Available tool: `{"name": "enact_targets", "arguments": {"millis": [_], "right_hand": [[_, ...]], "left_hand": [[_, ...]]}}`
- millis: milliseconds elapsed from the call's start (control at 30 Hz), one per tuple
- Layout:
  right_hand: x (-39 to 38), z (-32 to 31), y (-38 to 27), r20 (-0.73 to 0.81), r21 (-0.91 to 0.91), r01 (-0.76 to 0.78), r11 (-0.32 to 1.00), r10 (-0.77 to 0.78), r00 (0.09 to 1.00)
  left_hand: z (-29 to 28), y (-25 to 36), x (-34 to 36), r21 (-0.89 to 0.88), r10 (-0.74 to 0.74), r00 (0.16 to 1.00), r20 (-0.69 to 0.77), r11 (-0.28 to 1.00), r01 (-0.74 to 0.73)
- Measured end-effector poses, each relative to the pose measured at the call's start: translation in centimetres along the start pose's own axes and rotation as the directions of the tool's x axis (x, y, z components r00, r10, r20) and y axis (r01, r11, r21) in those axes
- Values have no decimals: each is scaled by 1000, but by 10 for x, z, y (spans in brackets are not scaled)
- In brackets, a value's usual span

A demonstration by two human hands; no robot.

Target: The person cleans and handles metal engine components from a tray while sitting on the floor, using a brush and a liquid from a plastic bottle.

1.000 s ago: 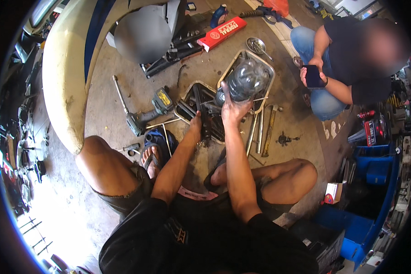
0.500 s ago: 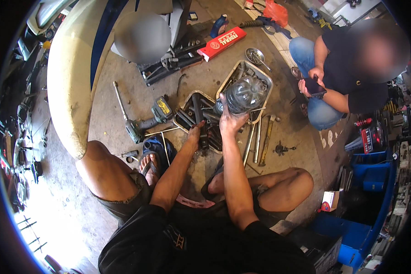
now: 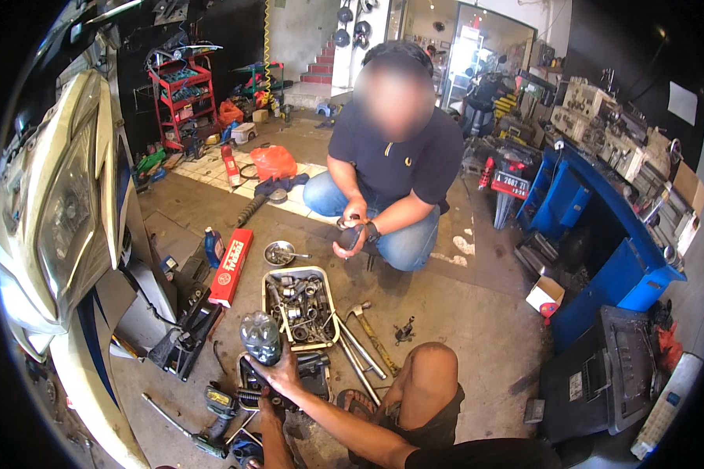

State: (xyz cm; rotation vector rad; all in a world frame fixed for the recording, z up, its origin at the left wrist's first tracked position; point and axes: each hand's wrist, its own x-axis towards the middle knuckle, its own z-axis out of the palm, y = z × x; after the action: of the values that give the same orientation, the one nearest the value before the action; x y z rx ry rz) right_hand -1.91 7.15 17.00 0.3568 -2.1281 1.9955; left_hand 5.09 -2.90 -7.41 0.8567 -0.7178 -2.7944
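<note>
My right hand [image 3: 280,373] is wrapped round a clear plastic bottle [image 3: 261,336], held up with its ribbed base toward the far side. Below it, my left hand [image 3: 270,408] is at a tray of metal parts [image 3: 248,397]; its fingers are mostly hidden, so I cannot make out what it grips. A coil spring lies in that tray, and dark tubular parts [image 3: 314,377] lie to the right of my hands. Just beyond stands a second tray [image 3: 332,313] full of greasy metal parts.
Opposite me a person [image 3: 399,168] squats, holding a dark object. A hammer [image 3: 371,334] and metal bars lie right of the trays. A cordless power tool [image 3: 217,414], a red box [image 3: 231,267] and a motorcycle's white front [image 3: 74,344] are leftward. A metal bowl [image 3: 278,252] sits beyond.
The view has tilted up and swung right, bringing in more of the workshop. My right hand still holds the bottle. My left hand, earlier on a black tube, now has its fingers mostly hidden.
</note>
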Motion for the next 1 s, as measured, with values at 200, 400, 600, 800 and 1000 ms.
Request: {"name": "enact_targets", "arguments": {"millis": [200, 400, 600, 800, 1000], "right_hand": [[3, 6, -26, 18, 49, 16, 999, -17, 1000], [4, 0, -17, -48, -7, 10, 1000, -10, 999], [15, 0, -30, -91, 36, 6, 999, -3, 996], [23, -4, -23, -66, 181, 35, 983, -23, 998], [22, -6, -27, -72, 57, -2, 998, 7, 997]], "left_hand": [[-32, 36, 17, 107, -56, 995, 87, 993, 47], [16, 39, -9, 140, -74, 997, 19, 988, 71], [60, 30, -22, 121, -72, 997, -4, 990, 72], [92, 16, -31, 95, -116, 991, -61, 988, 122], [76, 13, -25, 62, 24, 987, 157, 998, -34]]}}
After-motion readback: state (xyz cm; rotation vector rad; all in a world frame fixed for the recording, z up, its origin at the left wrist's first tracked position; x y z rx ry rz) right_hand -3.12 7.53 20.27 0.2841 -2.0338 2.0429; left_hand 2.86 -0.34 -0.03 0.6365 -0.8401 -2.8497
